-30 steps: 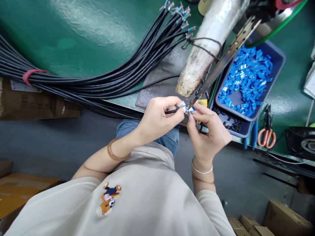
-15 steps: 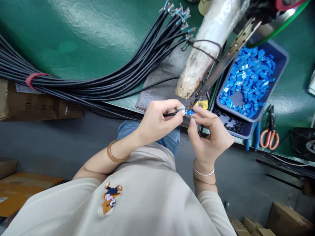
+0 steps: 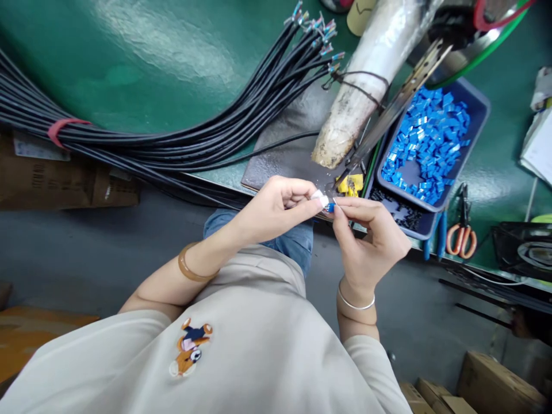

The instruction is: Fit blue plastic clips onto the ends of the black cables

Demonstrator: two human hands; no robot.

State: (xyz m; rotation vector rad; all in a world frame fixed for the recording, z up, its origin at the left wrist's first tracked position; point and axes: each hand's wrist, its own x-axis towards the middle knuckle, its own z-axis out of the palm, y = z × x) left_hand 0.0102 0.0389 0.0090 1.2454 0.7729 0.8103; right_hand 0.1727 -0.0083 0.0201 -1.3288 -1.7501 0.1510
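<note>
My left hand [image 3: 287, 204] is closed in a pinch at the stripped end of a black cable, mostly hidden by its fingers. Just past the left fingertips is a small blue connector [image 3: 330, 207], with fine wires at its near side. My right hand [image 3: 368, 227] pinches the connector from the other side, thumb below and fingers above. Right behind the fingers, the slanting soldering iron [image 3: 366, 146] points down, its dark tip apart from the connector. A crumpled yellow piece [image 3: 350, 184] lies beside the tip.
A thick bundle of black cables [image 3: 172, 152] with stripped ends spans the green table [image 3: 142, 69]. A wrapped tube [image 3: 357, 92] hangs over a dark mat [image 3: 284, 155]. On the right are a bin [image 3: 476, 118] of blue connectors, a lower tray of black bits and orange-handled cutters [image 3: 461, 238].
My hands have lowered the connector slightly, away from the soldering iron's tip, which touched or nearly touched it before. The left fingers have shifted a little to the right. The view has also shifted.
</note>
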